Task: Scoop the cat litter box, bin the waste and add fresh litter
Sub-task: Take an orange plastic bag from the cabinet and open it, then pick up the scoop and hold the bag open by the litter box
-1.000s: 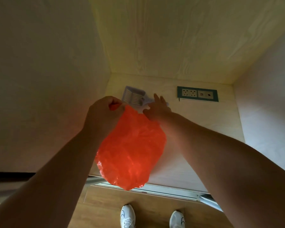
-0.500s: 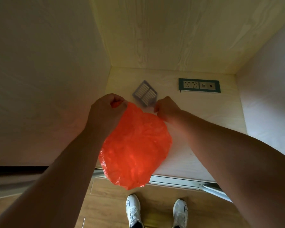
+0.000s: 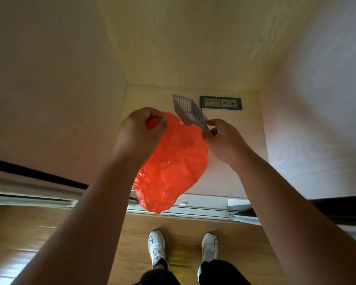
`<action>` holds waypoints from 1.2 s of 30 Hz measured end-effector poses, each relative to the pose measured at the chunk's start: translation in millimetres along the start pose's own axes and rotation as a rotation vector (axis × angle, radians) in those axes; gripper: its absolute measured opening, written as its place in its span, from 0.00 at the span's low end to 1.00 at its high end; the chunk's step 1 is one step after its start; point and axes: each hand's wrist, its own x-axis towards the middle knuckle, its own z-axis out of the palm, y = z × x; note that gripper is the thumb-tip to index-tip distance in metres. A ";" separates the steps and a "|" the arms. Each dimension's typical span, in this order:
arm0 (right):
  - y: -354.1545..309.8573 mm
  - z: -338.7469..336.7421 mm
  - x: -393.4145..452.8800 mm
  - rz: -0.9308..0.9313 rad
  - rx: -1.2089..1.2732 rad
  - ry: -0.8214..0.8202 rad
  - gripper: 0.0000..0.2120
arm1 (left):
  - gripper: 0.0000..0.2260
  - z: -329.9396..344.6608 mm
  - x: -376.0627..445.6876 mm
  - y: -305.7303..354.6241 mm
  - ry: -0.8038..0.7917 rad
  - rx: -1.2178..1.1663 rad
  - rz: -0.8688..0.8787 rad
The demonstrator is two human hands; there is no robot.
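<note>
An orange plastic bag [image 3: 169,167] hangs in front of me, bulging at the bottom. My left hand [image 3: 141,130] grips its top edge on the left side. My right hand [image 3: 222,138] holds the handle of a grey-blue slotted litter scoop [image 3: 185,108] at the bag's right edge; whether it also pinches the bag I cannot tell. The scoop's head points up and away from me, above the bag's mouth. No litter box is in view.
I stand at a pale wooden alcove with walls left, right and behind. A green socket panel [image 3: 220,102] sits on its back surface. A metal sliding-door track [image 3: 203,210] runs along the wooden floor by my white shoes [image 3: 158,247].
The scoop has swung from left of my right hand to upright over the bag's right edge. My right hand has moved right, widening the bag's top. The left hand keeps its grip.
</note>
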 end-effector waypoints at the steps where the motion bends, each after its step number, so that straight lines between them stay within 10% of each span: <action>1: -0.9 -10.9 -12.8 -0.029 -0.024 0.008 0.20 | 0.01 0.3 -4.9 8.9 0.000 -0.006 0.028; 14: -7.6 -100.3 -144.8 -0.020 -0.019 0.283 0.17 | 0.02 3.9 -54.1 74.9 -0.159 -0.078 0.263; 36: -6.7 -61.4 -380.1 0.563 -0.005 0.857 0.16 | 0.04 11.5 -155.4 152.0 -0.817 -0.130 0.819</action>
